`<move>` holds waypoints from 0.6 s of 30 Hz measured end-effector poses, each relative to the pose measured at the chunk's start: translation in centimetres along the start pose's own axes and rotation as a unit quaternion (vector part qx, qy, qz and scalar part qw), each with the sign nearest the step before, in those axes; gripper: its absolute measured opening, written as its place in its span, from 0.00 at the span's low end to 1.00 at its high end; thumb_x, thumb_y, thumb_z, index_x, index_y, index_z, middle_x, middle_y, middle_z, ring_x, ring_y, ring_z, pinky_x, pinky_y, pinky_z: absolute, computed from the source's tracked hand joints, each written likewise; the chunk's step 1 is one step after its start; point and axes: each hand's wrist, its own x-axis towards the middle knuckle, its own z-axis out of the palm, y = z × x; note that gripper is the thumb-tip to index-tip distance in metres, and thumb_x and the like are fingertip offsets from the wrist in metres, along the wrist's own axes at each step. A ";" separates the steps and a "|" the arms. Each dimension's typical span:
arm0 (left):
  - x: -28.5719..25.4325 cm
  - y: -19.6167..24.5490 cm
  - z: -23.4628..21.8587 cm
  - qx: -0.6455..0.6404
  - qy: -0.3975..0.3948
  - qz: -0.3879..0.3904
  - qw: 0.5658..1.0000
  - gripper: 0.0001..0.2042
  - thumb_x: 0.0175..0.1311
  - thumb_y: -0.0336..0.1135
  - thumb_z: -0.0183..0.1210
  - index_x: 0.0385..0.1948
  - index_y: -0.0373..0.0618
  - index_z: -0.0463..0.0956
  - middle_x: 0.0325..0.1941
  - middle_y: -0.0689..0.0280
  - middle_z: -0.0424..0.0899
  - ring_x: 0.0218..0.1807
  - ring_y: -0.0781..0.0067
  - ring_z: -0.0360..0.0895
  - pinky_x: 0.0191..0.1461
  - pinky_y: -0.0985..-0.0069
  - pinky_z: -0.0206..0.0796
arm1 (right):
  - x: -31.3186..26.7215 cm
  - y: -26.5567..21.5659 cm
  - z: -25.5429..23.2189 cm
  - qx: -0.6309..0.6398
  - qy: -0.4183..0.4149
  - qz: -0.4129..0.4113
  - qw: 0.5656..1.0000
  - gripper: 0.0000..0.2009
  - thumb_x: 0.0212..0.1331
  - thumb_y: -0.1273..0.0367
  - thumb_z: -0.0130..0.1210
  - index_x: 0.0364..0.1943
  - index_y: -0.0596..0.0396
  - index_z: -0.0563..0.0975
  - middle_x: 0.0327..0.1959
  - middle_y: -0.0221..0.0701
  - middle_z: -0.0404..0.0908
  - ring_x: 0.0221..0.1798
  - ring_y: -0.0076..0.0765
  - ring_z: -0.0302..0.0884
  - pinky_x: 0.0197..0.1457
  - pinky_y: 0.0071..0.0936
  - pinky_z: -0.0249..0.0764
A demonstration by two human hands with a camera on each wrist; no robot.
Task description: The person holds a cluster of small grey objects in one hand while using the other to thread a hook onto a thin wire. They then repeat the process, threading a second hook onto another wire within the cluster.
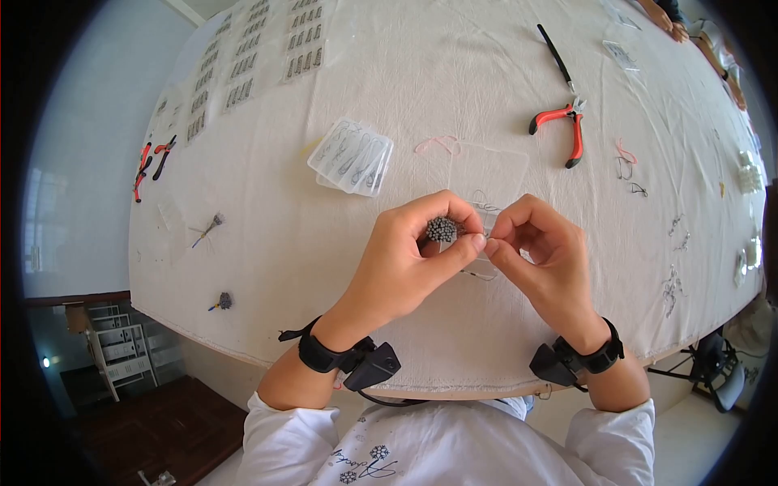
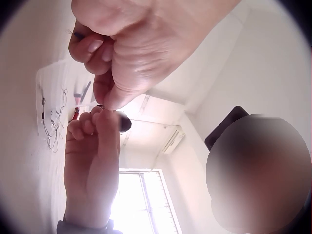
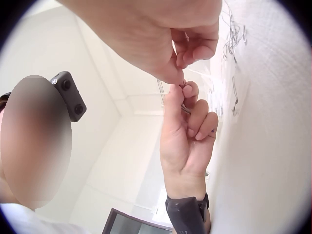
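In the head view my left hand (image 1: 409,263) holds a bundle of thin pieces with round grey ends (image 1: 441,229) within its curled fingers. Its thumb and forefinger meet the right hand's (image 1: 551,255) fingertips at a tiny piece (image 1: 486,236), too small to make out. Both wrist views show the thumbs and forefingers pinched together there. Beneath the hands is a clear plastic tray (image 1: 490,166). Thin wire loops lie in it, and the left wrist view shows these dark wires (image 2: 44,114) beside the hands.
Stacked clear boxes of wire pieces (image 1: 350,158) stand left of the tray. Red-handled pliers (image 1: 577,134) and a black tool (image 1: 554,55) lie beyond, on the right. Small bundles (image 1: 224,301) lie at left, wire pieces (image 1: 672,292) at right. Another person's hands (image 1: 677,32) show at the far right.
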 end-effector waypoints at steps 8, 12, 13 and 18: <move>0.0 -0.1 0.1 0.019 -0.012 0.009 1.000 0.06 0.64 0.31 0.62 0.33 0.40 0.75 0.28 0.77 0.74 0.28 0.93 0.65 0.31 0.90 0.59 | 0.1 -0.2 0.2 0.050 0.006 0.004 0.999 0.05 0.56 0.76 0.60 0.34 0.59 0.75 0.30 0.24 0.78 0.30 0.13 0.71 0.33 0.14 0.68; 0.1 -0.1 0.3 0.084 -0.016 0.023 0.996 0.08 0.64 0.33 0.63 0.32 0.38 0.76 0.27 0.75 0.76 0.28 0.91 0.67 0.31 0.88 0.62 | 0.1 0.1 0.1 0.045 -0.009 -0.001 0.999 0.04 0.57 0.76 0.59 0.34 0.60 0.76 0.30 0.24 0.78 0.30 0.14 0.71 0.33 0.14 0.67; 0.1 -0.2 0.4 0.093 -0.014 0.026 0.995 0.08 0.64 0.34 0.63 0.32 0.38 0.76 0.27 0.74 0.77 0.28 0.91 0.68 0.31 0.88 0.62 | 0.1 0.1 -0.1 0.040 -0.019 0.002 0.999 0.04 0.58 0.76 0.59 0.34 0.60 0.75 0.30 0.24 0.78 0.30 0.14 0.71 0.33 0.14 0.67; 0.1 0.3 0.4 0.113 -0.011 0.040 0.993 0.07 0.64 0.32 0.62 0.33 0.38 0.76 0.28 0.73 0.79 0.30 0.90 0.71 0.29 0.88 0.64 | 0.0 -0.1 -0.1 0.018 -0.035 0.021 0.999 0.02 0.59 0.76 0.56 0.33 0.60 0.75 0.30 0.24 0.77 0.32 0.14 0.71 0.34 0.14 0.68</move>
